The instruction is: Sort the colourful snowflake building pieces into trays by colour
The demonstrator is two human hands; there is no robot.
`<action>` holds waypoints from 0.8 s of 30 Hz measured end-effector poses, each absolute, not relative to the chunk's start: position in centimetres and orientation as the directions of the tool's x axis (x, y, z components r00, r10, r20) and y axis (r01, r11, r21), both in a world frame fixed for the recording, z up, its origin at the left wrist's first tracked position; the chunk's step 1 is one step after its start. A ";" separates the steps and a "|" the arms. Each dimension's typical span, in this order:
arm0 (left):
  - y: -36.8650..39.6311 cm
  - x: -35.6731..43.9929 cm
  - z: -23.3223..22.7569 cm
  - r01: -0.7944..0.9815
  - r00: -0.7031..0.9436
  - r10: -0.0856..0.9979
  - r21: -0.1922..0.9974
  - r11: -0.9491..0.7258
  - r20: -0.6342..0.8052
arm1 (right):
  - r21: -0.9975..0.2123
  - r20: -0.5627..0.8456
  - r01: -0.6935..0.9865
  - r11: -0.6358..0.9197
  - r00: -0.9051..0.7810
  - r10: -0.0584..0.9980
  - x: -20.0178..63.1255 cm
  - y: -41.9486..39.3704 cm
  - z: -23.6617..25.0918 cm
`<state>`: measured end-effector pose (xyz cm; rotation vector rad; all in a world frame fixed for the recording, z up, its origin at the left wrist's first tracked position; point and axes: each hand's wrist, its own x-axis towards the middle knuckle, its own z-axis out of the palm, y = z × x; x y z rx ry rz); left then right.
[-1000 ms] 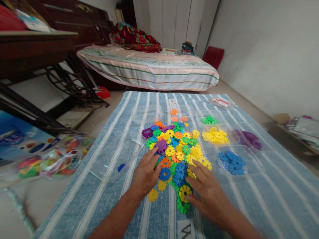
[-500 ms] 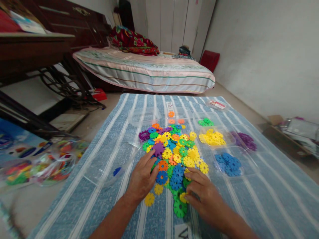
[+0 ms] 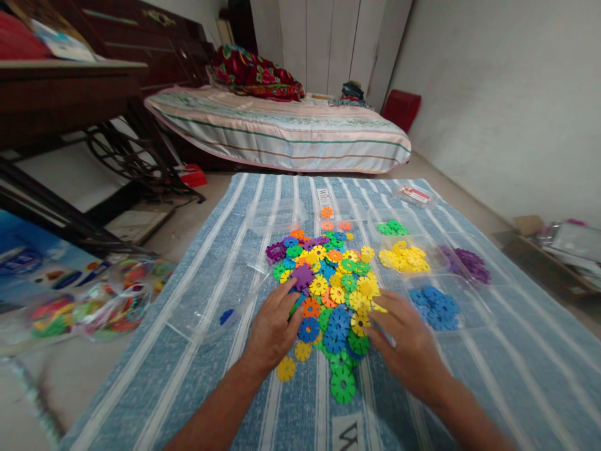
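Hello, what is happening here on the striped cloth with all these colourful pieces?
A person works with both bare hands at a mixed pile of plastic discs on a blue striped cloth. The left hand rests flat at the pile's near left edge, fingers on the discs. The right hand reaches in from the right, fingertips at some yellow discs. Beside the pile, clear trays hold sorted colours: yellow discs, blue discs, purple discs and green discs.
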<state>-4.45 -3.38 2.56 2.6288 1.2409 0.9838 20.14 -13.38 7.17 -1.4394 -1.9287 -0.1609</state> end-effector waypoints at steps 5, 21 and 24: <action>-3.4 -4.5 2.6 0.678 0.467 0.716 0.309 -0.667 0.520 | -0.297 0.489 0.903 0.311 -0.136 0.861 16.2 -13.0 5.4; -3.3 -4.6 2.6 0.677 0.474 0.702 0.290 -0.676 0.531 | -0.278 0.674 0.873 0.401 -0.121 0.729 16.6 -12.0 5.7; -3.3 -4.6 2.5 0.678 0.474 0.706 0.293 -0.674 0.526 | -0.184 0.741 0.931 0.315 -0.079 0.667 19.8 -12.4 7.3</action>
